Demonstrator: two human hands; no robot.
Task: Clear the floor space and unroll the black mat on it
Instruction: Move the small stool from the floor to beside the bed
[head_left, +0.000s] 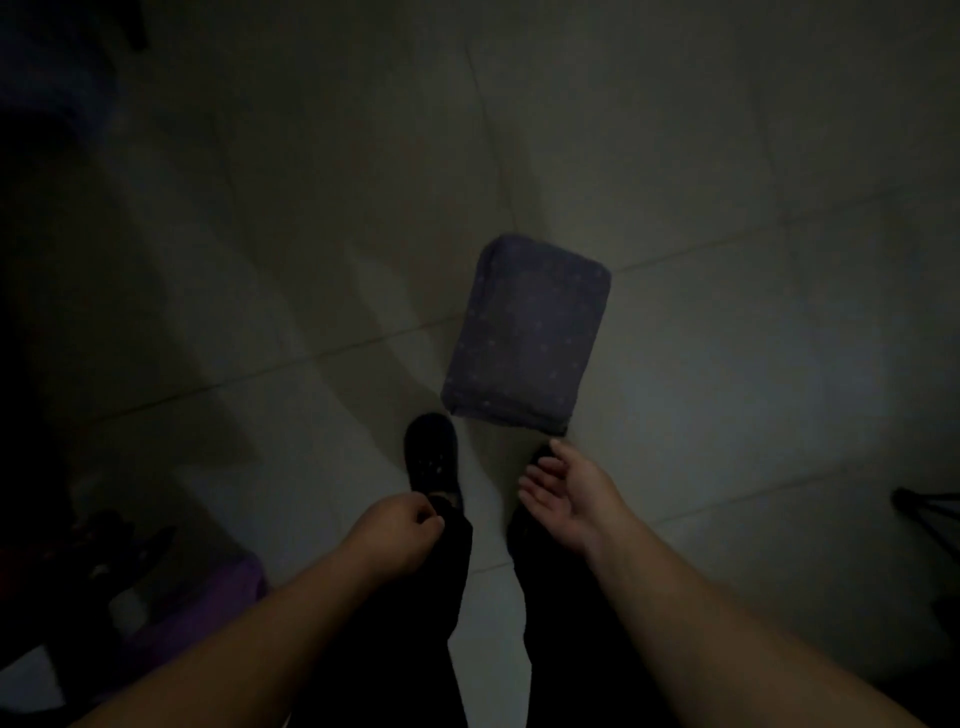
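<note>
The room is dim. A folded blue-grey cloth with small pale dots (527, 335) lies on the pale tiled floor (727, 338) just ahead of my feet. My right hand (569, 493) hovers palm up a little below the cloth's near edge, fingers apart and holding nothing. My left hand (402, 530) is curled into a loose fist above my left leg, and whether it pinches the dark trouser fabric is unclear. No black mat shows in this view.
My left foot in a dark slipper (431, 454) stands beside the cloth's near left corner. Dark clutter and a purple item (228, 587) fill the lower left. A dark object (930, 512) juts in at the right edge.
</note>
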